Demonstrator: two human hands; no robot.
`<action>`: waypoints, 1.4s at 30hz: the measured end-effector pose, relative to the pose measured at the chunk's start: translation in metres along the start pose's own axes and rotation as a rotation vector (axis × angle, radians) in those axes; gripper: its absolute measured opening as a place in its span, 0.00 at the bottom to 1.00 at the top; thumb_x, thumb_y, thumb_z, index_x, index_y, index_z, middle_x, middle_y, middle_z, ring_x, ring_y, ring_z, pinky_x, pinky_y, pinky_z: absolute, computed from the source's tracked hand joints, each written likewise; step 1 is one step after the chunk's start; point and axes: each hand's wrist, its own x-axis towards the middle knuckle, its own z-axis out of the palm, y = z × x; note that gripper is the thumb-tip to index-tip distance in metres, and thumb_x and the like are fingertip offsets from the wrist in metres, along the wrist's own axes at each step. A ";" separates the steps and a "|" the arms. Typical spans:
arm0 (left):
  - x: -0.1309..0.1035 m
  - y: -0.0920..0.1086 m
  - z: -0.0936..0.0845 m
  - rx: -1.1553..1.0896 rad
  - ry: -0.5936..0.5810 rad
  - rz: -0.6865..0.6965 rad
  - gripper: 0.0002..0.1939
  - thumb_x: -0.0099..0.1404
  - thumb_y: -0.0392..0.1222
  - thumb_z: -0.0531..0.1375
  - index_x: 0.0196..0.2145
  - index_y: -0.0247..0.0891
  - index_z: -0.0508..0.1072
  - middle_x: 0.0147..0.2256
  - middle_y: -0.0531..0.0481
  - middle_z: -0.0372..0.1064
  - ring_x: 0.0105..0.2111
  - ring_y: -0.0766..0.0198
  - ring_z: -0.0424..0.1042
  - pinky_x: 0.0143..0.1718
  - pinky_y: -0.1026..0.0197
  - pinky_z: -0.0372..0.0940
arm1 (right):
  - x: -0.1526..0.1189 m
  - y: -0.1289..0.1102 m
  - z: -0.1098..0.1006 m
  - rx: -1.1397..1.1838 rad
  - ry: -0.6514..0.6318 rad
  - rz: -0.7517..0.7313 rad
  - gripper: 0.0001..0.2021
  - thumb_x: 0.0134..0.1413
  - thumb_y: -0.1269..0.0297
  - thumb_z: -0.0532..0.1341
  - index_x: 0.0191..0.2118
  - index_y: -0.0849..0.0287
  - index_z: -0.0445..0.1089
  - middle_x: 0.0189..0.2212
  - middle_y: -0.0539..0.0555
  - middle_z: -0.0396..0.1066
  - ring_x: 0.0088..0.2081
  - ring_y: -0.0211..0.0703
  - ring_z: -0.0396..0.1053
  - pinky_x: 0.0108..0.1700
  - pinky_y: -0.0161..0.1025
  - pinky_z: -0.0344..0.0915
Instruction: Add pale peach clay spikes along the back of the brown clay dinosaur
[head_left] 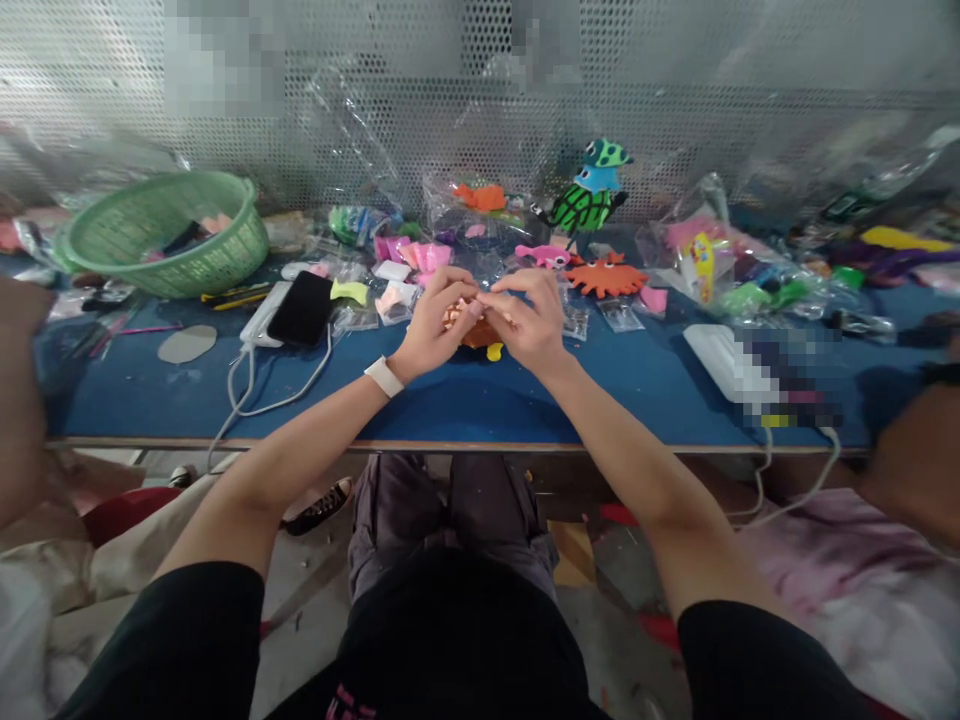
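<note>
My left hand (442, 322) and my right hand (531, 318) meet at the middle of the blue table, fingertips nearly touching. Between them is a small brown-orange piece (474, 334) with a patterned light top and a yellow bit (494, 352) at its lower edge. The left fingers curl round its left side. My right thumb and forefinger pinch close together at its top; whatever is between them is too small to make out. Just behind the hands lie an orange crab shape (606, 276) and a pink figure (541, 256).
A green basket (169, 270) stands at the left, near a phone (300, 308) with a white cable. A green-and-blue turtle figure (589, 205) stands at the back. Plastic bags (705, 250) and a white device (711, 360) are at the right. People sit on both sides.
</note>
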 end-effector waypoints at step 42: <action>0.001 -0.010 -0.003 -0.632 -0.104 -0.304 0.20 0.65 0.60 0.80 0.41 0.41 0.87 0.55 0.42 0.76 0.50 0.61 0.82 0.51 0.55 0.81 | -0.008 -0.001 0.000 -0.056 -0.021 -0.049 0.10 0.79 0.54 0.65 0.57 0.40 0.82 0.46 0.54 0.80 0.49 0.50 0.78 0.55 0.54 0.77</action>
